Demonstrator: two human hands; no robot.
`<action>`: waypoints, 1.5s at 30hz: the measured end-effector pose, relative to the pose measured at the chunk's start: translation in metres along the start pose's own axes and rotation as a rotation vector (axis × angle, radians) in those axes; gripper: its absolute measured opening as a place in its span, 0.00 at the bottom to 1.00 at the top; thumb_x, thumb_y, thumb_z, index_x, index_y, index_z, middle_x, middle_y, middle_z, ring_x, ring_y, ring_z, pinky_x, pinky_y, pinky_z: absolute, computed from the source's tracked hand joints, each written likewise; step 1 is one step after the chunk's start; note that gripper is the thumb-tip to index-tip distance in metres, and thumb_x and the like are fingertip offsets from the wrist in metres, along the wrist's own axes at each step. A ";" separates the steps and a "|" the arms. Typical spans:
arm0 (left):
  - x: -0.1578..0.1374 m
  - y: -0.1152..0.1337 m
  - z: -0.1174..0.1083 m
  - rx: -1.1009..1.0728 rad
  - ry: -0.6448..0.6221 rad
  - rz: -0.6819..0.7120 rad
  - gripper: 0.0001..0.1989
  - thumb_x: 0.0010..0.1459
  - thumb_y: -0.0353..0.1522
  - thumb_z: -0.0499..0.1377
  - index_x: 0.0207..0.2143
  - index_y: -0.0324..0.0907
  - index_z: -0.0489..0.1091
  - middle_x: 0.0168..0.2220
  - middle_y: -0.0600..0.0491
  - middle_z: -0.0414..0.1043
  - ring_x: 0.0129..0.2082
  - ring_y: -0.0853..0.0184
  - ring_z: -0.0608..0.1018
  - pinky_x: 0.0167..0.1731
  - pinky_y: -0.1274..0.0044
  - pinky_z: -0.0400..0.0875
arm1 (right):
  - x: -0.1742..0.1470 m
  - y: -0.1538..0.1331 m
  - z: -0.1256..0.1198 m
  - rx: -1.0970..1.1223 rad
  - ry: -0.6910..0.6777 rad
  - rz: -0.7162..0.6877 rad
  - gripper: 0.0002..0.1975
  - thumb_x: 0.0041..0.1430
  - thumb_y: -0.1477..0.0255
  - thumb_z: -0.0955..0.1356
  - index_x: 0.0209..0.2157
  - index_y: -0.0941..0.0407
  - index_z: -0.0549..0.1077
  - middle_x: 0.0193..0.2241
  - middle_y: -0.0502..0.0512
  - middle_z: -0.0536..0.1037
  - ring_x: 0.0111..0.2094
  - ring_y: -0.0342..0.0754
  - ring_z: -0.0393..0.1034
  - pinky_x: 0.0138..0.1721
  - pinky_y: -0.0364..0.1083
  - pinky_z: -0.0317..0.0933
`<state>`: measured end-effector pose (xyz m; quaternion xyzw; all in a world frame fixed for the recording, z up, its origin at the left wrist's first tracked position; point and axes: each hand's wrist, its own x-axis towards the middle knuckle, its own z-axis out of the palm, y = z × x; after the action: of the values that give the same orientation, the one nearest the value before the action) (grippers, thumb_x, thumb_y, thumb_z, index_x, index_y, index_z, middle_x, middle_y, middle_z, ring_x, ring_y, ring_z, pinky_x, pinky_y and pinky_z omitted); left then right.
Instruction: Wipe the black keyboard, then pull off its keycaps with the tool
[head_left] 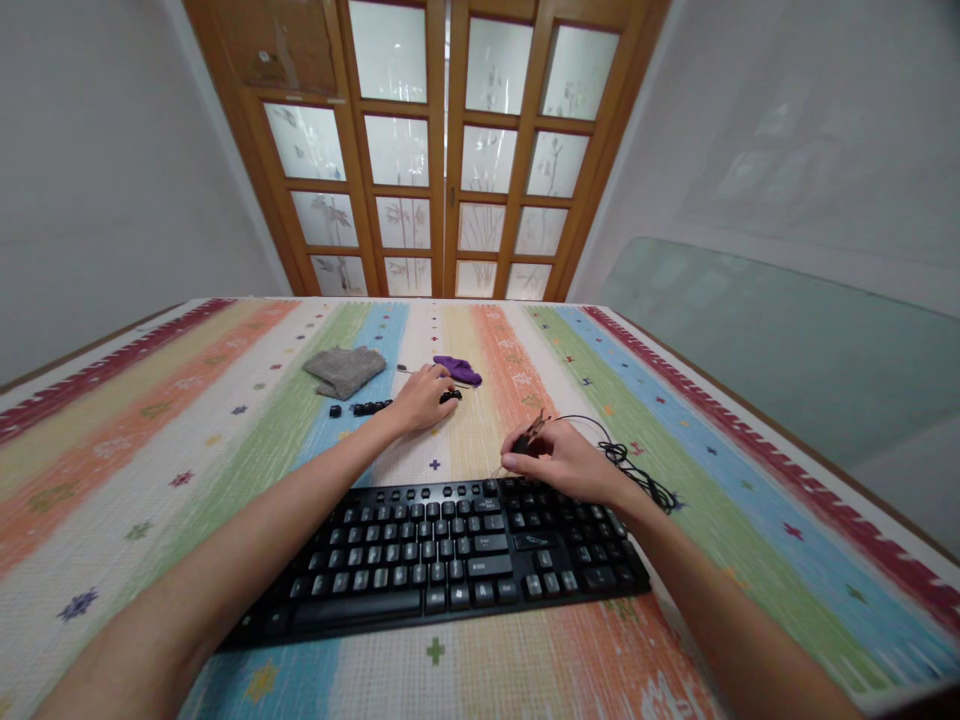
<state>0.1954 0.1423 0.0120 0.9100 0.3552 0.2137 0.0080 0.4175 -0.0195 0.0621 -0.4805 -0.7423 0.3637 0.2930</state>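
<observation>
A black keyboard (pixel 420 550) lies upside-on to me, its keys facing up, across the near middle of the table. My left hand (pixel 424 398) reaches past it to a row of loose black keycaps (pixel 371 408); its thumb and fingers close around a keycap (pixel 451 396) at the row's right end. Above the keyboard's far right edge, my right hand (pixel 562 458) is closed on a small dark item (pixel 534 432) with brownish, thin ends. Fine wire shows by its fingertips, but the item's kind is unclear.
A grey cloth (pixel 345 370) and a purple cloth (pixel 457 370) lie beyond the keycaps. A thin tool (pixel 405 369) rests near my left hand. The coiled black cable (pixel 637 475) is right of my right hand. A striped tablecloth (pixel 187 490) covers the table.
</observation>
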 end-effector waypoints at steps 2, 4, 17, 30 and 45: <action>-0.001 0.001 -0.001 -0.005 0.002 0.001 0.08 0.58 0.32 0.59 0.38 0.39 0.75 0.46 0.45 0.70 0.46 0.55 0.71 0.51 0.61 0.66 | 0.001 0.000 0.000 -0.020 -0.026 -0.010 0.15 0.58 0.59 0.71 0.31 0.59 0.78 0.25 0.52 0.77 0.25 0.44 0.68 0.27 0.43 0.58; -0.003 0.003 -0.002 -0.012 0.020 0.005 0.08 0.58 0.32 0.58 0.39 0.39 0.74 0.47 0.44 0.70 0.47 0.54 0.70 0.51 0.60 0.66 | 0.002 0.002 0.001 -0.021 -0.032 -0.008 0.16 0.58 0.59 0.71 0.31 0.59 0.78 0.24 0.52 0.77 0.25 0.44 0.68 0.26 0.43 0.58; -0.052 0.049 -0.036 -0.319 -0.024 0.189 0.07 0.63 0.32 0.57 0.40 0.40 0.74 0.44 0.47 0.72 0.49 0.59 0.72 0.52 0.66 0.67 | -0.006 -0.009 0.018 -0.272 -0.034 -0.186 0.11 0.58 0.65 0.72 0.35 0.59 0.79 0.28 0.56 0.80 0.29 0.46 0.72 0.33 0.44 0.62; -0.086 0.082 -0.045 -0.418 -0.269 0.161 0.06 0.63 0.31 0.57 0.36 0.41 0.74 0.36 0.51 0.76 0.38 0.64 0.76 0.43 0.72 0.68 | 0.022 0.009 0.031 0.094 0.072 0.116 0.24 0.54 0.50 0.70 0.25 0.58 0.72 0.20 0.50 0.73 0.20 0.42 0.66 0.23 0.42 0.57; -0.072 0.096 -0.047 -0.973 -0.247 -0.100 0.20 0.53 0.37 0.68 0.47 0.40 0.72 0.42 0.49 0.76 0.38 0.66 0.77 0.39 0.73 0.71 | 0.008 0.000 0.015 0.404 0.114 0.028 0.26 0.50 0.48 0.72 0.32 0.59 0.73 0.24 0.51 0.76 0.20 0.40 0.65 0.21 0.41 0.58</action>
<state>0.1911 0.0172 0.0431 0.8011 0.2541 0.2446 0.4835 0.4027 -0.0158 0.0543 -0.4422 -0.6298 0.4812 0.4198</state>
